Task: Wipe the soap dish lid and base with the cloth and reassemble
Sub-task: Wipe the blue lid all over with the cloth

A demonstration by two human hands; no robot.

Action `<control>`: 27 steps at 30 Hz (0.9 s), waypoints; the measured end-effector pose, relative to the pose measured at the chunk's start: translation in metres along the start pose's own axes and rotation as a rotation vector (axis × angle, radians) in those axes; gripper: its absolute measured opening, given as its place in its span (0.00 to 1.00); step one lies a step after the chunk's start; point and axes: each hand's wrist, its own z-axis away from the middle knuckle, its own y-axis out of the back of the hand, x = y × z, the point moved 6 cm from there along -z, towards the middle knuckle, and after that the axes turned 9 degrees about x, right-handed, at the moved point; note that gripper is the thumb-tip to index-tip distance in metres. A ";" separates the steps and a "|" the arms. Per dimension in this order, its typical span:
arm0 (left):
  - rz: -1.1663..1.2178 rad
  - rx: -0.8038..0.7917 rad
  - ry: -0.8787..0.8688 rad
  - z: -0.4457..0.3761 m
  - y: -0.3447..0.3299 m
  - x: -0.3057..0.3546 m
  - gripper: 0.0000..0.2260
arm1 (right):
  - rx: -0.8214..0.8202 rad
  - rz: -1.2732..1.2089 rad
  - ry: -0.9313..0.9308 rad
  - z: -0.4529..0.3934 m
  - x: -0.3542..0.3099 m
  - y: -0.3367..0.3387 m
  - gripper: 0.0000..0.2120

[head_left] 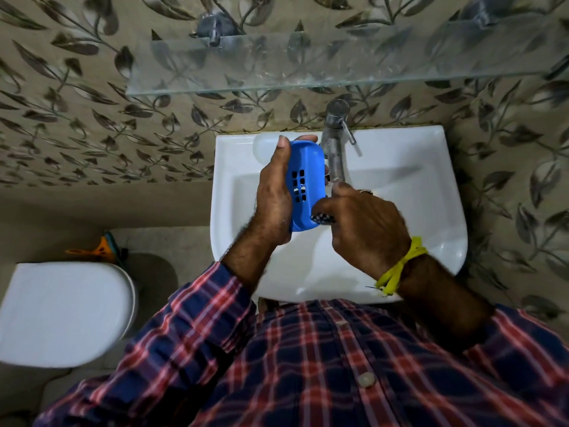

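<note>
Toilet lid [61, 312] at far left. Left hand [274, 192] grips the blue soap dish base [308, 186] above the sink [415, 186]. Right hand [363, 223] pinches the checked cloth [321, 217] against the base's lower edge, beside the tap [335, 143].

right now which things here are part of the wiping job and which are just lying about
Part of the job:
blue soap dish piece, held in left hand
checked cloth, in right hand

Lying about:
tap
glass shelf
toilet
sink
</note>
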 end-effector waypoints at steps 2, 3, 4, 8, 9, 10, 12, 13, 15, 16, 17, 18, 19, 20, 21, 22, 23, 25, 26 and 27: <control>-0.007 -0.036 0.008 0.001 0.000 -0.005 0.27 | -0.114 -0.141 -0.016 0.000 0.003 -0.005 0.16; -0.008 -0.056 0.016 0.002 0.000 -0.007 0.26 | -0.161 -0.182 -0.004 0.000 0.003 -0.007 0.16; -0.012 -0.072 0.021 0.004 -0.001 -0.009 0.26 | -0.195 -0.192 0.019 0.000 0.005 -0.008 0.17; -0.036 -0.089 -0.019 0.005 -0.002 0.002 0.27 | -0.276 -0.446 -0.006 -0.007 0.022 0.004 0.16; -0.037 -0.092 -0.043 0.003 -0.001 0.008 0.26 | -0.218 -0.535 -0.039 -0.009 0.027 0.010 0.16; -0.041 -0.096 -0.064 0.003 0.001 0.014 0.25 | -0.121 -0.561 -0.050 -0.011 0.030 0.015 0.17; -0.073 -0.120 -0.096 0.004 -0.001 0.018 0.24 | 0.078 -0.394 0.001 -0.008 0.024 0.019 0.17; -0.111 -0.136 -0.120 0.005 -0.003 0.018 0.24 | 0.148 -0.257 0.049 -0.004 0.014 0.018 0.16; -0.197 -0.143 -0.181 0.010 -0.007 0.016 0.23 | 0.182 -0.048 0.144 0.005 -0.008 0.011 0.15; -0.225 -0.132 -0.211 0.011 -0.007 0.016 0.23 | 0.180 0.001 0.180 0.008 -0.015 0.007 0.15; -0.251 -0.121 -0.247 0.013 -0.008 0.018 0.23 | 0.184 0.019 0.197 0.010 -0.018 0.003 0.16; -0.280 -0.123 -0.291 0.014 -0.009 0.020 0.23 | 0.187 0.006 0.190 0.012 -0.019 0.000 0.16; -0.313 -0.132 -0.338 0.015 -0.011 0.022 0.22 | 0.185 -0.028 0.167 0.014 -0.018 -0.003 0.17; -0.340 -0.141 -0.376 0.017 -0.013 0.025 0.22 | 0.184 -0.061 0.145 0.016 -0.017 -0.005 0.17; -0.356 -0.139 -0.397 0.017 -0.014 0.026 0.21 | 0.182 -0.079 0.134 0.018 -0.016 -0.007 0.17; -0.362 -0.139 -0.403 0.018 -0.014 0.027 0.21 | 0.180 -0.078 0.135 0.019 -0.017 -0.007 0.18; -0.374 -0.146 -0.407 0.018 -0.015 0.026 0.21 | 0.178 -0.055 0.154 0.020 -0.019 -0.005 0.18; -0.421 -0.175 -0.418 0.019 -0.015 0.022 0.21 | 0.172 0.027 0.218 0.020 -0.019 -0.001 0.18; -0.435 -0.195 -0.430 0.019 -0.015 0.022 0.22 | 0.154 0.051 0.237 0.017 -0.015 0.003 0.17; -0.433 -0.210 -0.441 0.019 -0.016 0.023 0.22 | 0.131 0.053 0.236 0.014 -0.010 0.006 0.17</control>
